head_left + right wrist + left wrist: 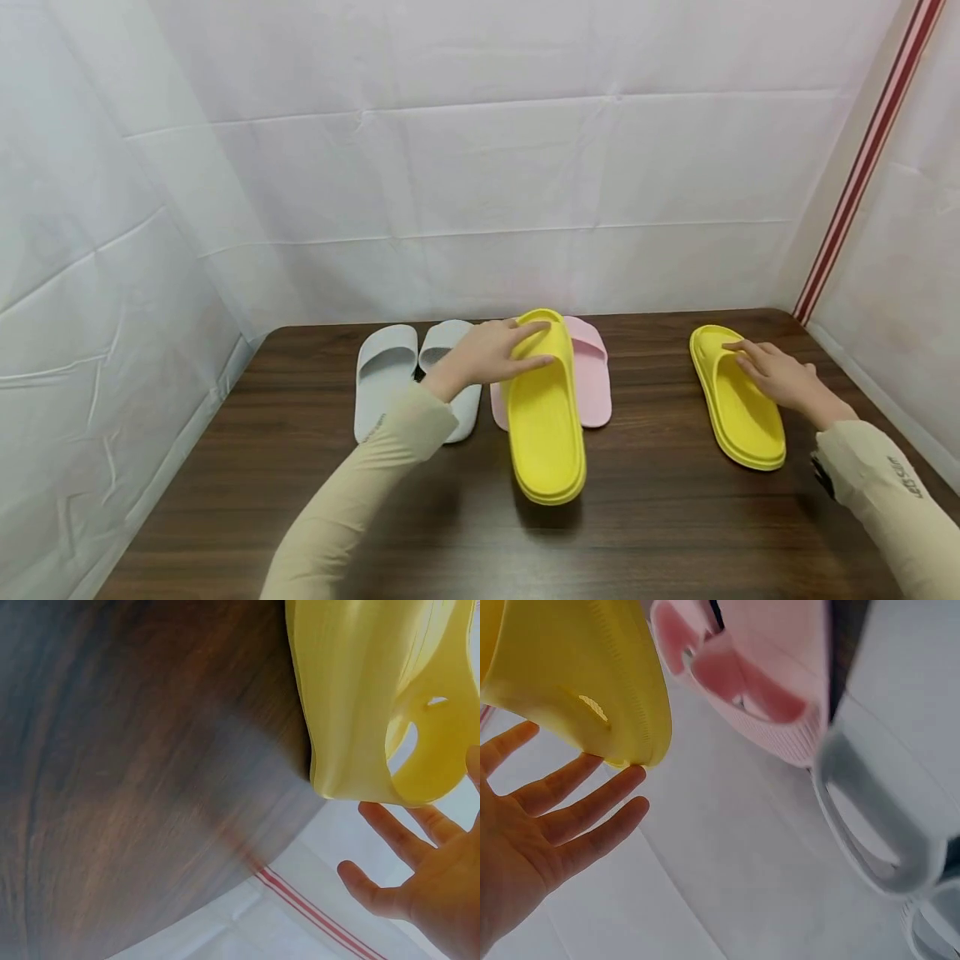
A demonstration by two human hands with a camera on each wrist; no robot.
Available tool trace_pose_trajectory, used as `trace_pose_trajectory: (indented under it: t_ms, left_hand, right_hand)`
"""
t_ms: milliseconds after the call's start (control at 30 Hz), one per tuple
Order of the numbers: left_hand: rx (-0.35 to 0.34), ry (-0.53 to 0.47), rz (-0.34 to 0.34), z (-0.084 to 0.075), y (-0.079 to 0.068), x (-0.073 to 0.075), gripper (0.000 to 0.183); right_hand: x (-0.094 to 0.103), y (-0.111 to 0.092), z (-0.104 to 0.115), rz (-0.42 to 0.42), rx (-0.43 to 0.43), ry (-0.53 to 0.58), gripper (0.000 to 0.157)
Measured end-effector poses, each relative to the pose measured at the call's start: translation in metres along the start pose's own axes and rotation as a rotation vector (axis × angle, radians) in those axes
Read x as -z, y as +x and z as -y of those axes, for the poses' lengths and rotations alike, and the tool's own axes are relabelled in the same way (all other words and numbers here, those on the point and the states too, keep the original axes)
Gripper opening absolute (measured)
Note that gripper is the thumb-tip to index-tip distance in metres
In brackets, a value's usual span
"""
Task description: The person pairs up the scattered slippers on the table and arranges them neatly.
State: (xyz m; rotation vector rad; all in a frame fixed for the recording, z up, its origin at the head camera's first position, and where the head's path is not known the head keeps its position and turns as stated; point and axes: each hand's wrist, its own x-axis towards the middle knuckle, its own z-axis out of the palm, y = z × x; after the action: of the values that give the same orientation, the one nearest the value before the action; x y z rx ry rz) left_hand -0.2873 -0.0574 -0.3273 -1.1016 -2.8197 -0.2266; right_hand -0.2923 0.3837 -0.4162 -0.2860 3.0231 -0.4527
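Note:
My left hand (pixel 487 354) holds a yellow slipper (pixel 547 433) by its toe strap, thumb and forefinger spread across the strap. This slipper partly covers two pink slippers (pixel 592 375), and its near end appears raised, with a shadow below. In the left wrist view, nearly straight fingertips meet the toe's edge; the thumb is hidden. At the table's right, my right hand (pixel 783 379) grips the other yellow slipper (pixel 753 425) near the toe, thumb at the strap opening. The right wrist view shows fingertips against its toe, with the little finger apart from it.
Two light grey slippers (pixel 382 383) stand on the dark wooden table (pixel 645 533), left of the pink pair. White cloth walls (pixel 480 183) rise behind and on both sides. A red-striped band (pixel 866 167) runs down the back right corner.

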Motion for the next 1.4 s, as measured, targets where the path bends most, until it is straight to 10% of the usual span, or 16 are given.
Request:
trace_pose_trajectory:
  t_ms: [700,1400]
  left_hand:
    - [-0.073,0.036,0.049,-0.093,0.07,-0.049,0.058]
    - [0.078,0.049,0.122,-0.143,0.1,-0.099,0.054]
  right_hand:
    - [0.018,-0.019,0.0,0.037,0.003,-0.018,0.037]
    - [0.017,-0.032,0.008,0.059,-0.021,-0.069,0.039]
